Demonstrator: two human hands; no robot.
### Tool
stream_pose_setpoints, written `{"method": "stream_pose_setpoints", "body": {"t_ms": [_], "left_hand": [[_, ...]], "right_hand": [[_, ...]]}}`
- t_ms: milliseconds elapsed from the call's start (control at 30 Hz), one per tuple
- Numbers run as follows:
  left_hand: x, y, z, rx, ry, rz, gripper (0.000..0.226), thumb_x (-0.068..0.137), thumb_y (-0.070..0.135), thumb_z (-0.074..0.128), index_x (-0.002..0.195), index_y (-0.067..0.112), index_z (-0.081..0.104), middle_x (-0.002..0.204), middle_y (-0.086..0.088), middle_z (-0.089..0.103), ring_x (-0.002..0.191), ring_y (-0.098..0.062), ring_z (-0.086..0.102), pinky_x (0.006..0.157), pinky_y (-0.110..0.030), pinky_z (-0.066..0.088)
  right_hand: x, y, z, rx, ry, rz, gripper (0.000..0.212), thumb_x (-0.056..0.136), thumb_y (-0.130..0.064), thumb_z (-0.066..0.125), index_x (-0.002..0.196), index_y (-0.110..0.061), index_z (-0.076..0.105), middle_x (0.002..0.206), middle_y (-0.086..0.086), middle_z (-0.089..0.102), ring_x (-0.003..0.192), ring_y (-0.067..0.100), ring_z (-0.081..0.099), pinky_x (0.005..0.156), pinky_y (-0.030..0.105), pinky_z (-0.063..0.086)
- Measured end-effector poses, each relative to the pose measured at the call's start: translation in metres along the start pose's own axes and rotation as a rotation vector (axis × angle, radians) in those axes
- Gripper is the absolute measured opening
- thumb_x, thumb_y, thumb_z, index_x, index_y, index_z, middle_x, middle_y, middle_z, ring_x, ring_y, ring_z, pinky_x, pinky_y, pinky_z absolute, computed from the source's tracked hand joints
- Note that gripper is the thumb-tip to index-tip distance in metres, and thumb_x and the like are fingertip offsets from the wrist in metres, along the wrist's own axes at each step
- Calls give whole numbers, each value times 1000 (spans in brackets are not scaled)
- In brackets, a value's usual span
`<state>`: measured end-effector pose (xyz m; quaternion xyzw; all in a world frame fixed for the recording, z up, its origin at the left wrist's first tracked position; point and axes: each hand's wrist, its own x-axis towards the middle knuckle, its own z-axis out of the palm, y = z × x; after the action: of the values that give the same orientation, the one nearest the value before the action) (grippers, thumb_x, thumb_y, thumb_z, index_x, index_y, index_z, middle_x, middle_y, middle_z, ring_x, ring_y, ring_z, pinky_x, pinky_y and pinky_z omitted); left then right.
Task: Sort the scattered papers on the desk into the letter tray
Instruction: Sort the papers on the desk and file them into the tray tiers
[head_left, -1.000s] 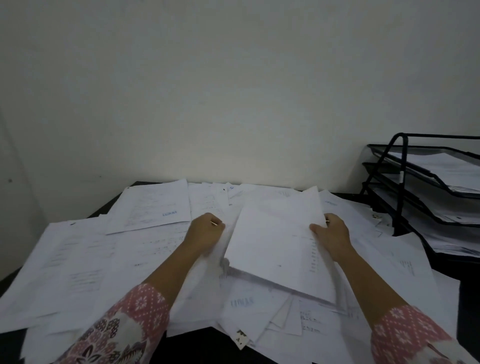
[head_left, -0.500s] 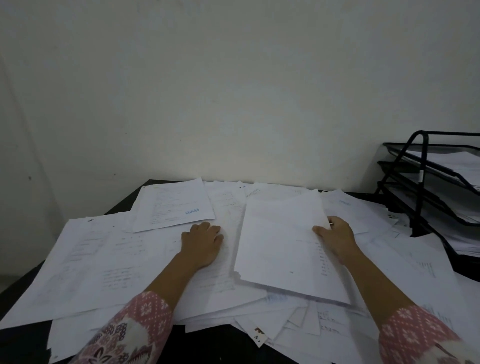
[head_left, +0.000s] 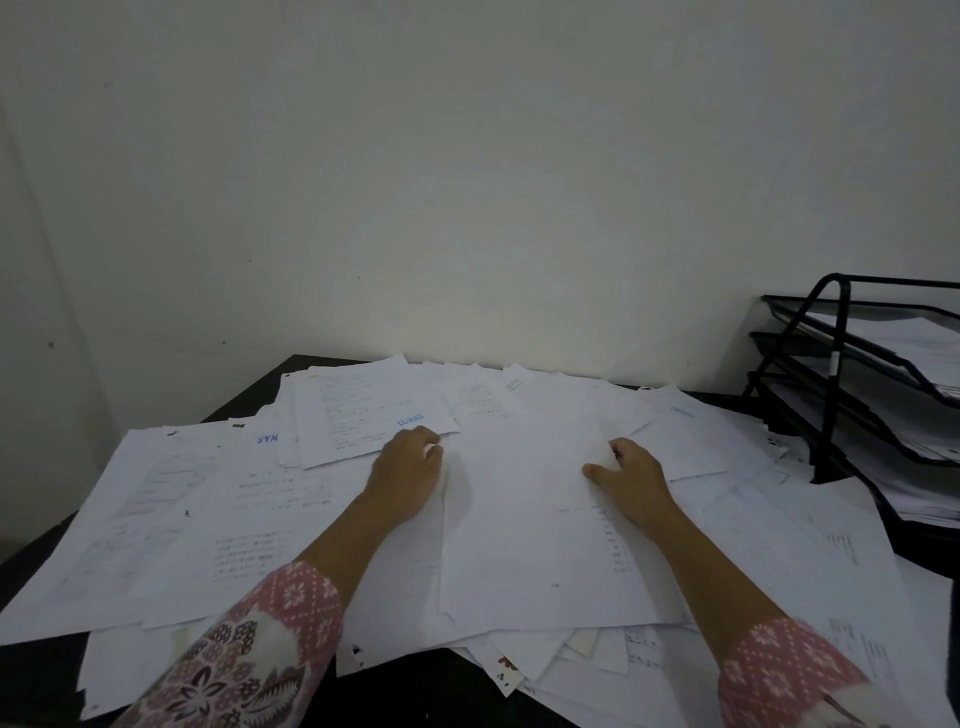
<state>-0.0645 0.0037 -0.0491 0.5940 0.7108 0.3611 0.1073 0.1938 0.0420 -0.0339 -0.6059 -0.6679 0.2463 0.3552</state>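
head view. left hand (head_left: 408, 470) and right hand (head_left: 631, 475) hold a sheaf of white sheets (head_left: 524, 530) near the middle of the desk (head_left: 415, 686), one hand at each long edge; the left fingers curl round the sheaf's left edge, which stands slightly raised over a shadow; the right thumb lies on top near the right edge, the other fingers curled at that edge, pinching it; scattered papers (head_left: 182, 519) overlap across the desk from its left edge to its right, some overhanging the near edge; a sheet with a blue stamp (head_left: 374, 415) lies toward the far edge, just beyond the left hand; a black wire letter tray (head_left: 810, 317), three tiers visible, each holding paper, stands at the far right corner; patterned pink sleeves (head_left: 270, 634) cover both forearms.
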Motion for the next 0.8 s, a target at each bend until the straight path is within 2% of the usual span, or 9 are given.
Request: {"method": "stream_pose_setpoints", "body": {"t_ms": [100, 200, 267, 333, 367, 467, 567, 700, 800], "left_hand": [[3, -14, -11, 202, 177, -84, 30, 93, 19, 46, 119, 15, 60, 127, -8, 53, 116, -27, 47, 97, -38, 37], [6, -31, -19, 359, 148, -153, 37, 96, 29, 43, 130, 16, 52, 133, -9, 48, 123, -27, 42, 101, -40, 34], [6, -39, -22, 414, 70, -171, 40, 98, 35, 37, 131, 16, 49, 132, -9, 48, 121, -26, 44, 101, -39, 35], [5, -44, -22, 457, 38, -140, 41, 98, 39, 33, 128, 16, 50, 129, -8, 50, 116, -25, 47, 97, -38, 37], [4, -45, -22, 466, 46, -119, 41, 99, 39, 33, 127, 16, 51, 127, -7, 51, 114, -25, 48, 96, -38, 37], [0, -48, -22, 443, 94, -86, 39, 99, 38, 34, 125, 16, 54, 126, -7, 53, 112, -25, 49, 93, -38, 36], [-2, -50, -22, 382, 119, -81, 37, 99, 35, 35, 121, 16, 57, 124, -6, 55, 111, -25, 48, 93, -38, 35], [-4, -51, -22, 266, 167, -74, 33, 99, 32, 39, 113, 12, 61, 120, -8, 57, 107, -25, 49, 91, -37, 35], [-6, -53, -22, 220, 173, -78, 32, 98, 32, 40, 114, 14, 61, 123, -8, 57, 109, -25, 49, 94, -37, 35]], "right_hand": [[0, -15, 17, -76, -41, -3, 21, 84, -21, 66, 90, -9, 50, 86, 1, 51, 78, 15, 48, 59, 23, 34], [-2, -28, 30, -174, -85, 27, 34, 82, -30, 69, 74, -14, 40, 75, -3, 42, 69, 11, 43, 57, 21, 32], [-4, -34, 39, -270, -137, 49, 40, 78, -43, 71, 83, -10, 48, 89, 3, 50, 88, 19, 49, 70, 25, 38], [-7, -40, 46, -362, -182, 68, 60, 74, -56, 69, 104, -6, 54, 112, 11, 53, 112, 27, 46, 84, 32, 40], [-9, -44, 48, -397, -189, 74, 66, 72, -60, 69, 109, -6, 53, 117, 11, 52, 117, 29, 42, 87, 33, 39], [-14, -54, 52, -461, -207, 84, 66, 68, -66, 68, 100, -11, 51, 118, 9, 53, 118, 28, 42, 88, 33, 38], [-16, -61, 61, -463, -242, 104, 65, 65, -62, 73, 97, -12, 48, 117, 8, 54, 115, 28, 45, 87, 33, 39], [-12, -70, 70, -379, -262, 120, 77, 67, -45, 80, 121, -2, 45, 124, 12, 51, 119, 26, 47, 91, 29, 43], [-13, -76, 69, -330, -270, 136, 69, 71, -35, 80, 120, 0, 46, 117, 10, 53, 116, 23, 51, 84, 25, 44]]}}
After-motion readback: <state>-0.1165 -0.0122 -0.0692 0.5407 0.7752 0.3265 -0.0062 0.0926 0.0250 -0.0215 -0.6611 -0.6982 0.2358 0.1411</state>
